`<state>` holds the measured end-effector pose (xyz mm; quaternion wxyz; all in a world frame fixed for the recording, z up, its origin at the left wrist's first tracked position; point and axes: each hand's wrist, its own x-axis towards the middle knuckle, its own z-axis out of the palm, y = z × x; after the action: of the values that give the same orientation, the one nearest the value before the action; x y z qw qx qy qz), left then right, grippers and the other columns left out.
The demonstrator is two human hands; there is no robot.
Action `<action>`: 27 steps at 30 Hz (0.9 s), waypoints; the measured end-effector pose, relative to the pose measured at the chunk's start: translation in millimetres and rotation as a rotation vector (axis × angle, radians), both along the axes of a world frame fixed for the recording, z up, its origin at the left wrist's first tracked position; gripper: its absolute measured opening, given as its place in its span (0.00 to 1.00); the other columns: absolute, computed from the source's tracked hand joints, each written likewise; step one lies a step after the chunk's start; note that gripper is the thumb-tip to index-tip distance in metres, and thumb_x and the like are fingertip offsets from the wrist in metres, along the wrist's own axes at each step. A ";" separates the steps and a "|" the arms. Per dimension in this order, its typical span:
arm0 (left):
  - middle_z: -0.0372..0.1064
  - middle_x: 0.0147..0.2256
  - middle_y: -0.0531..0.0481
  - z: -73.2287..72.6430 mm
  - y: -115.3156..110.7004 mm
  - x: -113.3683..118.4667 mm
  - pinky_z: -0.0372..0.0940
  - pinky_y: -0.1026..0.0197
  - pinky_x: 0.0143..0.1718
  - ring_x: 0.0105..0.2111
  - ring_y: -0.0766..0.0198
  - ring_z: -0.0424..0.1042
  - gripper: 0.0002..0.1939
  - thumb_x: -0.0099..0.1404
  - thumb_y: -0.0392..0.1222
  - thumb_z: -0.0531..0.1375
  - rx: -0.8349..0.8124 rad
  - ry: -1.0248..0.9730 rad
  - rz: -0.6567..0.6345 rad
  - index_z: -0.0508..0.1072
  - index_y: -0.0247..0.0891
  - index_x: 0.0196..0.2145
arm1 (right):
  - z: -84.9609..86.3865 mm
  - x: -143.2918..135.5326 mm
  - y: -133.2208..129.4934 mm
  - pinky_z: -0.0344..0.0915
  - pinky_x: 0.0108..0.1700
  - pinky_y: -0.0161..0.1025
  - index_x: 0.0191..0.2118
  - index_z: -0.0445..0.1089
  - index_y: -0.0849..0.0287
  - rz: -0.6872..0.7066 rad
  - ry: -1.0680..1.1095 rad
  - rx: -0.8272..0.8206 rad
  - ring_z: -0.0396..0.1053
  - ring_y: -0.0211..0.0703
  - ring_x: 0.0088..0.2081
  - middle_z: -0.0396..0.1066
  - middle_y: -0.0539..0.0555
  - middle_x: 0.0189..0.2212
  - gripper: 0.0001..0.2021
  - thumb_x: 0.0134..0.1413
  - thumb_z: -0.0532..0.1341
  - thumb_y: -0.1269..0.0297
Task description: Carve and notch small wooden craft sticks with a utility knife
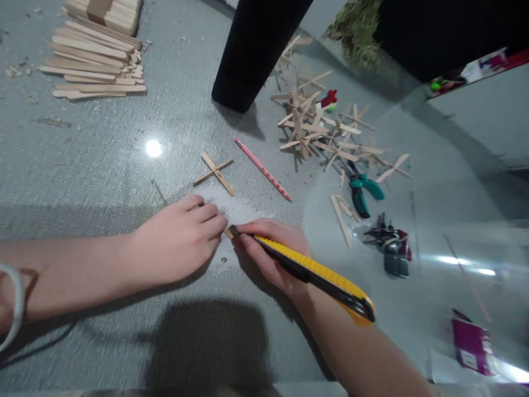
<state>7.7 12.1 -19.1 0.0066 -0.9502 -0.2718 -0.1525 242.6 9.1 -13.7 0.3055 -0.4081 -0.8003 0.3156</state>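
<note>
A yellow and black utility knife (316, 270) lies in the grip of my right hand (273, 251), thumb and fingers closed near its blade end. Its tip meets a small wooden stick (228, 232), mostly covered by my fingers. My left hand (188, 237) is closed and presses this stick against the table from the left. Just beyond my hands lies a crossed pair of wooden sticks (215, 173), the middle of one slotted. A pink pencil (263, 169) rests to the right of that cross.
Craft sticks (95, 60) are piled at the far left, beside a banded bundle (105, 14). A black post (260, 49) stands behind. Assembled stick crosses (303, 124) cluster at the right, near teal-handled pliers (363, 190), keys (390, 242) and a purple packet (473, 344).
</note>
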 end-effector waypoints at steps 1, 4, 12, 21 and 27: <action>0.77 0.42 0.43 -0.1 -0.2 0.2 0.64 0.50 0.42 0.43 0.52 0.74 0.12 0.74 0.37 0.58 -0.001 0.002 0.000 0.82 0.33 0.38 | 0.0 -0.4 0.0 0.75 0.36 0.36 0.41 0.78 0.54 -0.005 0.002 0.001 0.80 0.41 0.33 0.83 0.51 0.34 0.05 0.65 0.64 0.69; 0.78 0.43 0.42 0.0 0.5 0.3 0.65 0.49 0.41 0.43 0.51 0.74 0.12 0.74 0.37 0.58 0.004 0.009 -0.003 0.82 0.33 0.39 | -0.8 -0.8 -0.6 0.75 0.36 0.36 0.41 0.78 0.54 -0.013 0.005 -0.002 0.80 0.40 0.33 0.83 0.51 0.33 0.05 0.65 0.64 0.69; 0.78 0.44 0.42 0.4 1.4 0.3 0.67 0.50 0.39 0.40 0.52 0.75 0.11 0.73 0.37 0.58 0.001 0.013 -0.017 0.82 0.33 0.39 | -1.0 -1.1 -1.6 0.76 0.34 0.38 0.40 0.78 0.53 -0.031 0.023 -0.033 0.80 0.42 0.32 0.82 0.51 0.33 0.05 0.65 0.64 0.68; 0.78 0.43 0.39 0.3 2.3 1.6 0.69 0.50 0.39 0.39 0.51 0.75 0.11 0.73 0.34 0.57 0.018 -0.002 -0.029 0.81 0.31 0.39 | -1.7 -2.2 -2.6 0.75 0.32 0.37 0.41 0.77 0.52 -0.024 0.032 -0.019 0.79 0.42 0.30 0.82 0.50 0.31 0.05 0.64 0.65 0.69; 0.77 0.42 0.35 2.2 0.2 0.6 0.70 0.50 0.42 0.39 0.51 0.75 0.10 0.70 0.33 0.58 0.013 0.010 -0.060 0.80 0.29 0.39 | -0.8 -2.4 -1.4 0.74 0.33 0.35 0.40 0.76 0.53 -0.010 0.009 0.003 0.79 0.41 0.30 0.81 0.50 0.31 0.04 0.63 0.65 0.70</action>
<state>8.2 12.3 -16.9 0.0095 -0.9586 -0.2421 -0.1497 240.3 7.8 -14.4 0.3110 -0.4102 -0.7974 0.3148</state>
